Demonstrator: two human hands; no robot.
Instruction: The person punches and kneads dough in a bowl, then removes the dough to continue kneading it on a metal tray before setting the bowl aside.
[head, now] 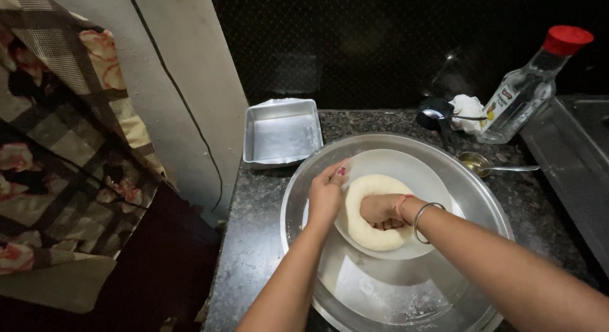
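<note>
From the head camera I look straight down on a dark speckled tabletop (pixel 254 243). A wide steel basin (pixel 380 294) sits in front of me, and a smaller white bowl (pixel 419 173) rests tilted inside it, toward the far side. The pale dough (pixel 368 234) lies in that white bowl, folded up in a thick ring.

My right hand (pixel 379 211) is balled into a fist and pressed down into the middle of the dough, so the dough wraps around the knuckles; a metal bangle (pixel 424 219) and a thin orange thread sit on that wrist. My left hand (pixel 327 194) is open, fingers curved, resting against the near left rim of the white bowl and just touching the dough's edge; it grips nothing that I can make out.

Behind the basin stands an empty square metal tray (pixel 282 136). To the far right I see a clear bottle with a red cap (pixel 530 84), a crumpled white cloth (pixel 468 110), and a spoon (pixel 491 166) lying on the tabletop.
</note>
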